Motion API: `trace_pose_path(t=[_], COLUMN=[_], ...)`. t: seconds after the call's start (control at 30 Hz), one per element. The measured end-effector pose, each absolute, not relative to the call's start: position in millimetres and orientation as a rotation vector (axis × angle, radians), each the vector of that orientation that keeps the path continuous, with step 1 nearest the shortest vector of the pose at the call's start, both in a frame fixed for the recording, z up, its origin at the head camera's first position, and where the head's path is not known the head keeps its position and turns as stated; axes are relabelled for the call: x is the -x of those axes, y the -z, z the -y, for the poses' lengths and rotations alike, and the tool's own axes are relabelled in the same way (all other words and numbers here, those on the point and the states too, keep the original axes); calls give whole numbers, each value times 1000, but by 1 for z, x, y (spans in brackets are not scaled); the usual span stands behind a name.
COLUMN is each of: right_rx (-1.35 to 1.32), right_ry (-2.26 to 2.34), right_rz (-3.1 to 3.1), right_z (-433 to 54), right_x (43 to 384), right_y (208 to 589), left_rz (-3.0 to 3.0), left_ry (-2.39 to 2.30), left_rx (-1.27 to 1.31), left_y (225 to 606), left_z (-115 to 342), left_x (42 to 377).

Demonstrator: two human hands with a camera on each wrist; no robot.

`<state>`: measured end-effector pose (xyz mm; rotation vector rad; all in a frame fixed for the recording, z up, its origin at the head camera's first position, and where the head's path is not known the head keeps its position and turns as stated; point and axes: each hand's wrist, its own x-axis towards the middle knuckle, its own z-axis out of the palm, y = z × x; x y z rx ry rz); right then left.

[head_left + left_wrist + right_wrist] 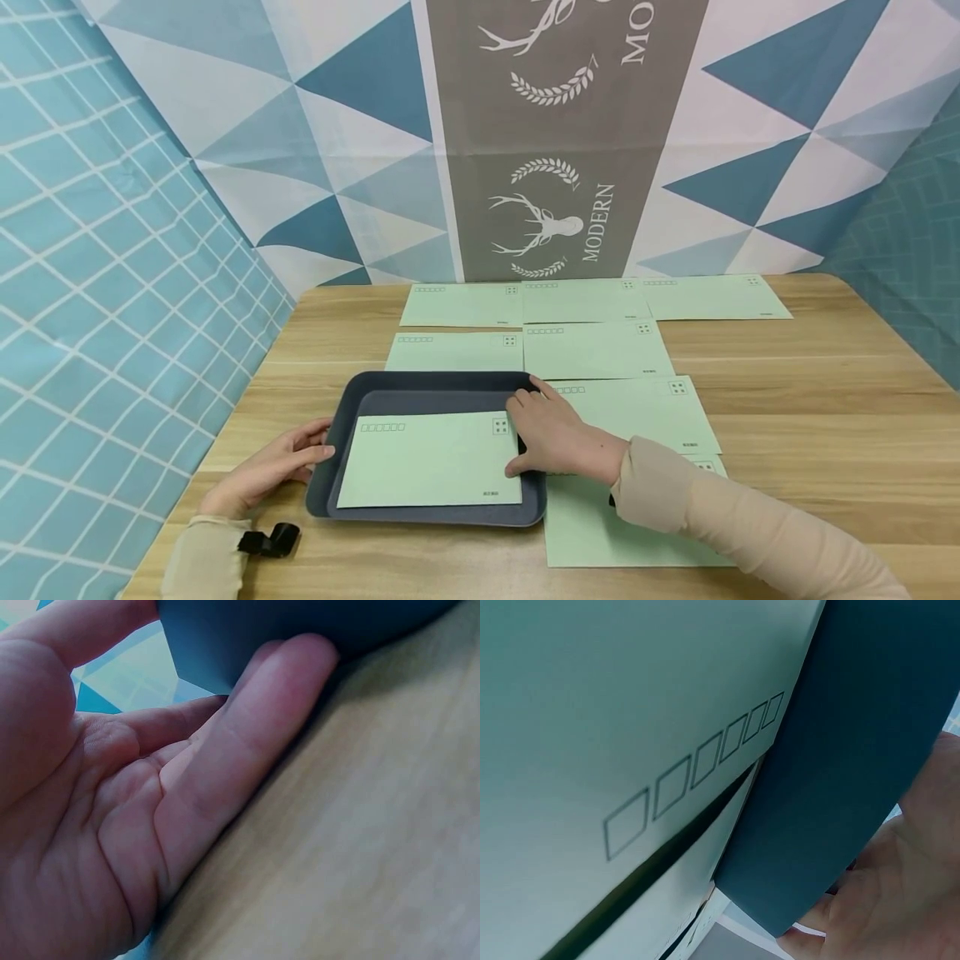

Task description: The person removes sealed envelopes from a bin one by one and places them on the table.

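Note:
A dark blue-grey tray (435,381) sits on the wooden table with a pale green envelope (427,467) inside. My left hand (281,458) grips the tray's left side, its thumb over the rim and the other fingers against the outside and low edge, as the left wrist view shows. Over the tray's right wall reaches my right hand (558,433), with fingers bent down and spread from the thumb at the envelope's right end. The right wrist view shows its palm (885,900) beyond the wall, with the fingertips hidden, so whether it pinches the envelope cannot be told.
Several more envelopes (596,346) lie flat in rows behind and to the right of the tray; some overlap. The tray's back edge covers part of one envelope (453,354). A patterned cloth (375,108) hangs behind the wooden table (810,400).

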<state>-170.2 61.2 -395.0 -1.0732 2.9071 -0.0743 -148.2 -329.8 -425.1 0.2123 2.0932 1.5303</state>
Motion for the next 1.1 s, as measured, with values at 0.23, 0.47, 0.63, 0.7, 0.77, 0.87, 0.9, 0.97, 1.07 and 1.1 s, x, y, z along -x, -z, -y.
trace_pose_path(t=[0.23,0.47,0.63,0.7,0.77,0.87,0.9,0.97,1.07,1.1], right_rx=[1103,1108,1111,1110,1105,1100,1099,1095,1092,1089], right_ry=[102,167,233,249,256,249,252,260,283,300], right_rz=[-2934,-2959,-2959,-2955,-2945,-2927,-2921,-2911,-2899,-2892], right_z=[-62,-62,-62,-62,-63,-63,-63,-64,-64,-64], right_x=[171,170,171,171,170,169,169,168,168,167], right_y=[394,394,394,393,391,389,388,387,386,385], left_rz=[-2098,-2106,-2112,-2117,-2117,-2115,-2114,-2114,-2115,-2116], left_ry=[-1533,-1528,-1527,-1523,-1524,-1527,-1528,-1528,-1524,-1523], left_rx=[-207,-209,-205,-204,-209,-217,-219,-220,-217,-217], left_y=[425,426,426,426,426,426,426,426,426,426], left_z=[330,330,330,330,330,330,330,330,330,330], left_x=[149,149,149,148,149,149,149,149,149,149])
